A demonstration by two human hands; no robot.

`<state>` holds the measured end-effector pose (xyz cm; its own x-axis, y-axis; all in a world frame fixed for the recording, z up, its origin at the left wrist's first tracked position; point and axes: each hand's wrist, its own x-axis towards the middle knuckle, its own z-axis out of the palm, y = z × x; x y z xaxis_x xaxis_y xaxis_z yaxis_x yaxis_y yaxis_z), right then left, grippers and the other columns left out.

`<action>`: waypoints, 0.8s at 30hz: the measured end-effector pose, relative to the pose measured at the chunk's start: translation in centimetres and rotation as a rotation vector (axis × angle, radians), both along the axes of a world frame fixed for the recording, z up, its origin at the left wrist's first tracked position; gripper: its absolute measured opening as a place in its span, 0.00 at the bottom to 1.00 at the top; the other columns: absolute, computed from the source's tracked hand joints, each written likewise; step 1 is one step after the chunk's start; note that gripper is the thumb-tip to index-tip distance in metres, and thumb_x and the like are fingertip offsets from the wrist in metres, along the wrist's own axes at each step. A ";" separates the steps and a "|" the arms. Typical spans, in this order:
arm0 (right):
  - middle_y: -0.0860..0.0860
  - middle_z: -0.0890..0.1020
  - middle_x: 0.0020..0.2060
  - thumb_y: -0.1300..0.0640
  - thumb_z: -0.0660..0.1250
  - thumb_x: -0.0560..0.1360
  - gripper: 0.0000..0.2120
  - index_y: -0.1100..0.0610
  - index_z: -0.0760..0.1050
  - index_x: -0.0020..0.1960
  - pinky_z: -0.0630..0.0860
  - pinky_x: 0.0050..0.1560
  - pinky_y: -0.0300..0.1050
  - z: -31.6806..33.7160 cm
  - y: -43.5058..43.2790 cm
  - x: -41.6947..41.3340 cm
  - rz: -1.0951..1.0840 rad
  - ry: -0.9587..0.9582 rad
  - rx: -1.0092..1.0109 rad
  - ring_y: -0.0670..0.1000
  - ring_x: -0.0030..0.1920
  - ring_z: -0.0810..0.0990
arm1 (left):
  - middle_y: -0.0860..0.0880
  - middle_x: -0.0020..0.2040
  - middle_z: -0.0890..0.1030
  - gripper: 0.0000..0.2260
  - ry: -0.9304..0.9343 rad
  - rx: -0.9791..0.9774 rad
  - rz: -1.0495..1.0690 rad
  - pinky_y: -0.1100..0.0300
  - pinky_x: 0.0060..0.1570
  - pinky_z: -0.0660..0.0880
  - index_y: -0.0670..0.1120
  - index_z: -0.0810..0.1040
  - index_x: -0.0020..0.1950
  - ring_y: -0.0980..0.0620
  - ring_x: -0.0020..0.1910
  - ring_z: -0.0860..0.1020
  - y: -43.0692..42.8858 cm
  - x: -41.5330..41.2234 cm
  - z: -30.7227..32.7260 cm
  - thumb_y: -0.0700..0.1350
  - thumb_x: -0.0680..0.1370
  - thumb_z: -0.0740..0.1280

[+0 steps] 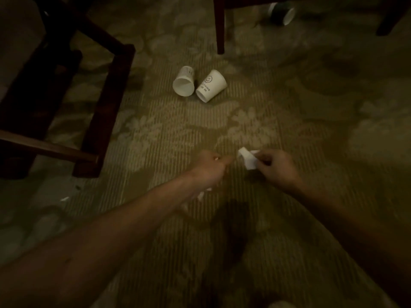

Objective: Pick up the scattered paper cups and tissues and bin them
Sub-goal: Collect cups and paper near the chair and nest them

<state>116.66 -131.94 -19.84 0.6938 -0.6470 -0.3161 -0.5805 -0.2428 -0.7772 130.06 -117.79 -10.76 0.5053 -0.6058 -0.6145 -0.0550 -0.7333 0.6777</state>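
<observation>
Okay, dim shot, carpet (289, 96) floor. My right hand (278, 167) pinches a crumpled tissue (248, 157), fingers curled round it. Left hand (211, 165) is fisted just beside it, the two nearly touching. A white bit (201, 194) peeks out under that wrist; I can't tell if it's gripped or lying on the floor. Two cups lie on their sides straight ahead of both hands, well apart from them. Plain cup (183, 82) has its mouth facing me. Smiley cup (211, 85) is just beside it on the right, touching or nearly so, mouth pointing down-left, base up-right. Both sit slightly left of the gap between the hands, so the left hand looks nearer and is probably the freer one. I'd judge the next reach goes forward with the left, onto the plain cup's open rim. Dark cup (281, 13) lies farther off past the chair leg (220, 25), on the right-hand side. Small scrap (65, 198) lies on the floor far left. No bin in view.
</observation>
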 end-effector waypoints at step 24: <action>0.52 0.81 0.40 0.54 0.66 0.78 0.09 0.59 0.78 0.54 0.79 0.35 0.40 8.3 -5.5 21.2 -0.493 -0.075 0.792 0.48 0.39 0.80 | 0.48 0.39 0.80 0.12 -0.548 -0.138 -0.148 0.65 0.26 0.67 0.49 0.77 0.43 0.54 0.33 0.79 -9.7 20.1 -0.5 0.55 0.81 0.63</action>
